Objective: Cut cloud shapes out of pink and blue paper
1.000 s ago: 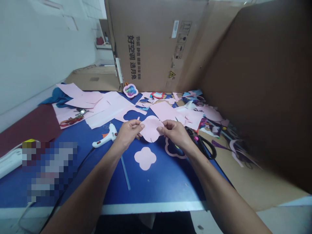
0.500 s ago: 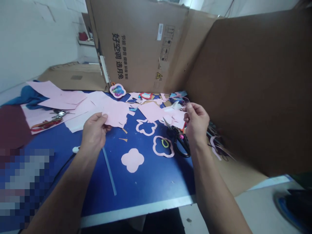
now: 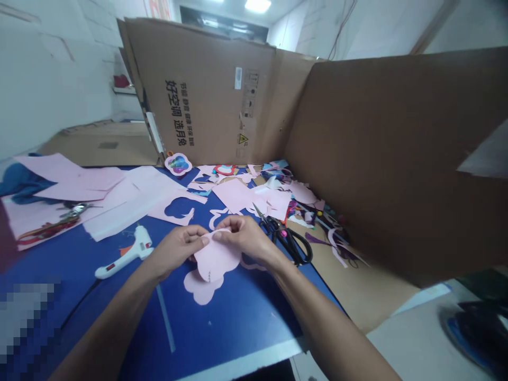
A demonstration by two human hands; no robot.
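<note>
Between both hands I hold a pink paper cutout [image 3: 219, 258] with a rounded, lobed edge and small dark marks near its lower rim. My left hand [image 3: 180, 247] pinches its upper left side, and my right hand [image 3: 248, 238] grips the top right. Partly covered beneath it, a pink four-lobed paper shape [image 3: 202, 291] lies on the blue table. A pink paper outline [image 3: 254, 263] shows in part under my right hand. Black-handled scissors [image 3: 291, 241] rest just right of that hand. Left of my left hand stands a white glue gun [image 3: 133, 253].
A cardboard box [image 3: 210, 106] walls off the back, and a brown cardboard panel [image 3: 389, 159] the right. Pink paper sheets [image 3: 135, 196] and scraps [image 3: 234, 194] spread along the back. A flower-shaped tag [image 3: 178, 164] leans on the box. A pale strip [image 3: 165, 317] lies near the front.
My hands have come together from wide apart. The left hand no longer holds the larger pink sheet; a cut pink shape is now between both hands. The view has shifted, and the glue gun shows fully.
</note>
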